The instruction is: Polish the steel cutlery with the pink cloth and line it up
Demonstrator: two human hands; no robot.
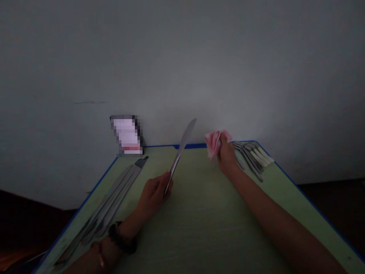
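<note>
I see the left hand (154, 194) clamped on a knife (182, 146), blade tilted up over the table (199, 228) middle. Right hand (226, 156) has fingers closed on a pink cloth (214, 141), just left of the spoons (252, 156) at the table's far right corner. More knives (114, 194) lie along its left edge.

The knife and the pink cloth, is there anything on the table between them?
No. In the head view, only bare green table lies between the knife and the pink cloth.
</note>
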